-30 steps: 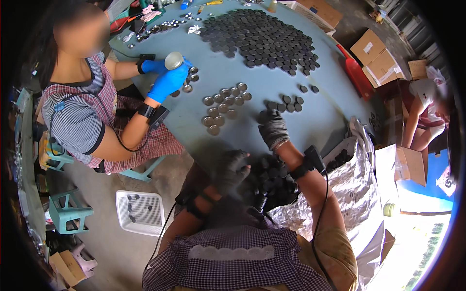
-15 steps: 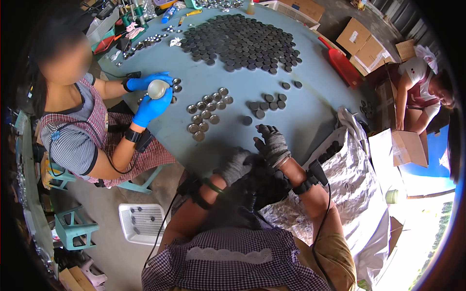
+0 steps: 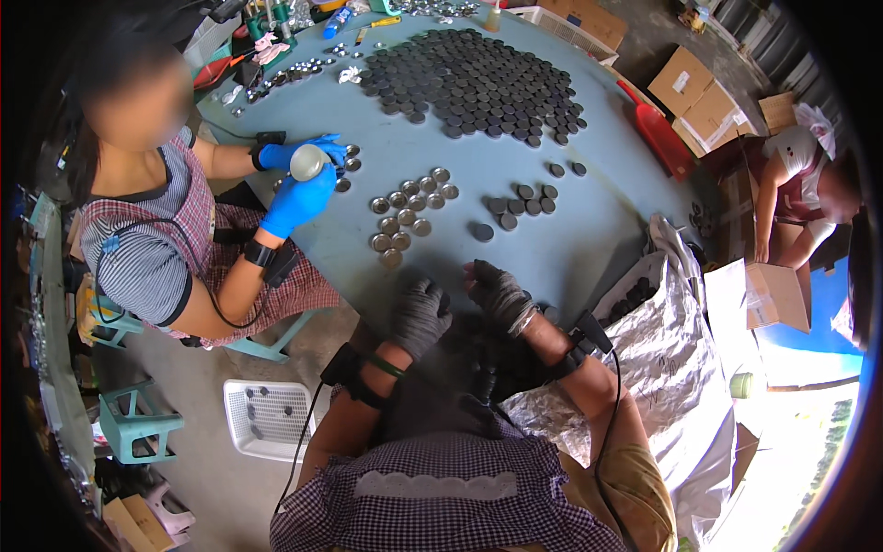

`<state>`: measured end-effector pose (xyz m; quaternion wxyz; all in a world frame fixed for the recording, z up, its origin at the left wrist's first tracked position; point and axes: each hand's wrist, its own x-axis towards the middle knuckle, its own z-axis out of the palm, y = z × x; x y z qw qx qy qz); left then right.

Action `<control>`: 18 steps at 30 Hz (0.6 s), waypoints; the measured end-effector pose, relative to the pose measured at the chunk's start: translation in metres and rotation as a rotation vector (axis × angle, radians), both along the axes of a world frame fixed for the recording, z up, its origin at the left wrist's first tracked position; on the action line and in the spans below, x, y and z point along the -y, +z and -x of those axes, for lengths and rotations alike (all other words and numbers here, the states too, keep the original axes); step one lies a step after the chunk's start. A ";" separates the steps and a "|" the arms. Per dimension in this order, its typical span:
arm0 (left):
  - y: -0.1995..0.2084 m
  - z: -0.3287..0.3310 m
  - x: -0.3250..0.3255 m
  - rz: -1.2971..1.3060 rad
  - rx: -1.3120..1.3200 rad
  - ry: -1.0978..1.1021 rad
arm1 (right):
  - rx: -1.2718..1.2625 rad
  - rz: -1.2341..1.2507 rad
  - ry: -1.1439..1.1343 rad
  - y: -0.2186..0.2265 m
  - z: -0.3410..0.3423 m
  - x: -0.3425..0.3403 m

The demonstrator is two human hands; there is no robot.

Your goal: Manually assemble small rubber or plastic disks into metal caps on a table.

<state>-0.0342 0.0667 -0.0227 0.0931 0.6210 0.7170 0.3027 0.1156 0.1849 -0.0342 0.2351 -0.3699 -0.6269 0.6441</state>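
Both of my hands wear grey gloves with dark fingers and are at the near edge of the blue-grey table [image 3: 543,247]. My left hand [image 3: 421,320] is curled closed; whatever lies inside its fingers is hidden. To its right, my right hand [image 3: 501,296] has bent fingers with the thumb apart from them, and nothing shows between. Just beyond it stands a lone dark round cap [image 3: 482,232], with a small cluster of dark caps [image 3: 525,191] farther off. Silvery, shallow round caps [image 3: 407,217] lie open side up, ahead of my left hand.
Many dark discs [image 3: 469,83] cover the table's far part. At left, a co-worker's blue-gloved hands [image 3: 299,198] hold a pale round cup [image 3: 307,163]. A silvery sack [image 3: 644,368] with dark pieces hangs at right. A white basket [image 3: 267,419] sits on the floor, and a red dustpan [image 3: 660,138] lies far right.
My right hand has drawn back toward me and its fingers are more bent. My left hand has shifted left and turned, its fingers now curled. The view has tilted slightly.
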 end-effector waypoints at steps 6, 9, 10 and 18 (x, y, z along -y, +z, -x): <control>-0.002 0.001 -0.006 0.068 0.051 0.029 | 0.151 -0.072 0.055 0.020 0.002 0.004; -0.014 0.004 -0.002 -0.051 0.473 0.019 | 0.016 0.111 0.025 0.010 0.000 0.000; -0.018 0.003 0.002 -0.112 0.818 0.005 | 0.016 0.111 0.027 0.011 0.000 -0.001; -0.030 0.004 0.008 -0.217 1.069 -0.006 | -0.234 0.426 0.166 0.031 0.007 0.003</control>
